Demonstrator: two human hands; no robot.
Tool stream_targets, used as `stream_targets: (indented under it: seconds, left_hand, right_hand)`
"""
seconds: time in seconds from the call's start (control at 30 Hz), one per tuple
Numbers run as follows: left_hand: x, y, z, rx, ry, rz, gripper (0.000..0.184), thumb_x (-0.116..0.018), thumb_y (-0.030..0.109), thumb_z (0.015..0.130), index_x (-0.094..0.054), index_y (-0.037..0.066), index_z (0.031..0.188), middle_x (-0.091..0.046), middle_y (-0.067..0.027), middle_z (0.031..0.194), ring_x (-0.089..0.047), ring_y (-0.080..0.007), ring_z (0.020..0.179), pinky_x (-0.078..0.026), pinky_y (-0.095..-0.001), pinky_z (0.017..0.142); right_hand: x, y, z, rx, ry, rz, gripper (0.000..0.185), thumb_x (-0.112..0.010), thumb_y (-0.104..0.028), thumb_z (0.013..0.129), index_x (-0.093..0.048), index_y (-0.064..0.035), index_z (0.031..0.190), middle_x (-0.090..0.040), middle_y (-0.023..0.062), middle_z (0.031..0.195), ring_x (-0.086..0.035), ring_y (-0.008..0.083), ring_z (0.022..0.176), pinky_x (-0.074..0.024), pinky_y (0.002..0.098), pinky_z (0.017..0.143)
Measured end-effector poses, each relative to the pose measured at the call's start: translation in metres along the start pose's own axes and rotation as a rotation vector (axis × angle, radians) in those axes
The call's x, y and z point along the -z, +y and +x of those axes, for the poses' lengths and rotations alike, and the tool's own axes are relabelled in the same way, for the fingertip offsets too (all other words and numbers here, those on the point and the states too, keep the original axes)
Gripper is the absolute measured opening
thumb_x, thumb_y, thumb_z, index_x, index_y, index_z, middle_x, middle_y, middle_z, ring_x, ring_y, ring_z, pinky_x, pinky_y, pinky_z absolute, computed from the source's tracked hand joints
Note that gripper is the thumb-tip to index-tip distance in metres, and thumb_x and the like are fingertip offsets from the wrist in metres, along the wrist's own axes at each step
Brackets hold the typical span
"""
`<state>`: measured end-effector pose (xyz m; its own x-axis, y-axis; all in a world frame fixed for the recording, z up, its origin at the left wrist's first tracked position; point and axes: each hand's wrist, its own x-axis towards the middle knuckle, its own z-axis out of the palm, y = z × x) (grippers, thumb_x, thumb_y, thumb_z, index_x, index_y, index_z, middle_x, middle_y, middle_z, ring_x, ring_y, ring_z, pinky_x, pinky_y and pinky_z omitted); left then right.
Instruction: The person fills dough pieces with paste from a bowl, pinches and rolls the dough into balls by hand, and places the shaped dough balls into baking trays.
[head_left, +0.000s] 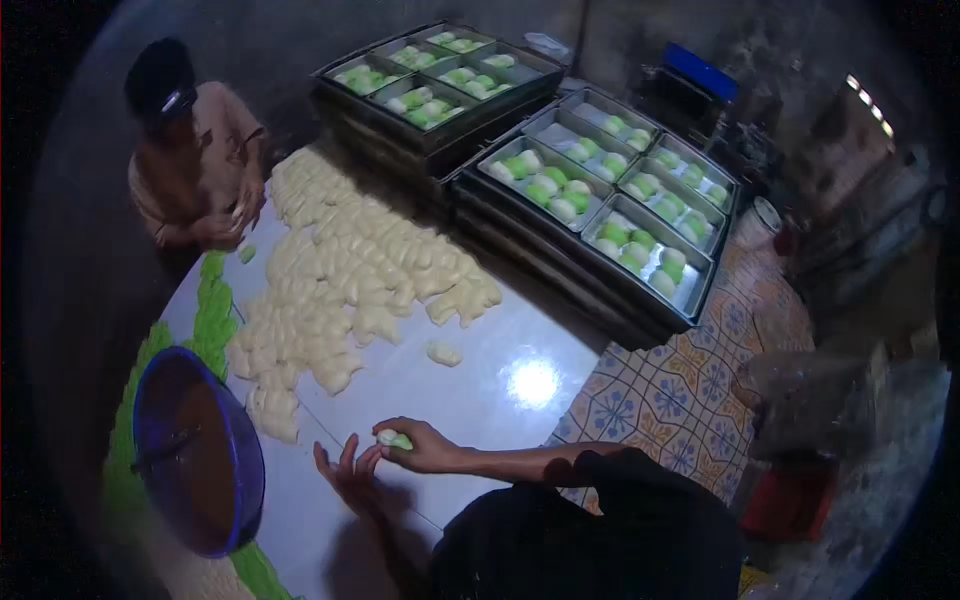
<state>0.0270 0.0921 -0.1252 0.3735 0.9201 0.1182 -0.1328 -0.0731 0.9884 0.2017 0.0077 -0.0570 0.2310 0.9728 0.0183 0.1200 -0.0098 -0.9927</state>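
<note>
My right hand is closed around a small green-and-white dough piece, pinched between the thumb and fingers. Just left of it, my left hand has its fingers spread, with nothing visible in them. Both hands are above the white tabletop. A broad mass of cream-coloured dough pieces covers the table beyond them. One loose cream dough piece lies apart from that mass. Green dough runs along the table's left side.
A blue basin with brownish contents stands at the left. Stacked metal trays and a second stack hold green-and-white dough balls at the back. Across the table a person handles dough. Patterned floor tiles show at right.
</note>
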Motion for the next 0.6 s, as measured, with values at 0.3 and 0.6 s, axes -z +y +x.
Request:
stream_targets:
  seconds: [0.3,0.6]
  left_hand:
    - [-0.176,0.062,0.050,-0.269,-0.491,0.666,0.062,-0.070,0.025,0.081,-0.045,-0.001,0.132,-0.041,-0.0254,0.137,-0.034,-0.0424,0.131,-0.026,-0.0518,0.109]
    - [-0.223,0.005,0.060,-0.435,-0.434,0.979,0.026,-0.051,-0.008,0.084,-0.054,-0.007,0.110,-0.039,-0.0301,0.138,-0.027,-0.0501,0.135,-0.023,-0.0608,0.110]
  right_hand:
    - [0.329,-0.170,-0.002,0.002,0.649,-0.076,0.042,-0.059,-0.027,0.094,-0.052,-0.0072,0.131,-0.063,0.0043,0.103,-0.054,0.0088,0.082,-0.0457,0.0235,0.065]
    - [0.531,-0.120,0.155,-0.282,0.832,0.323,0.066,-0.059,-0.062,0.083,-0.053,-0.0087,0.122,-0.050,0.0101,0.123,-0.055,0.0228,0.103,-0.0474,0.0442,0.081]
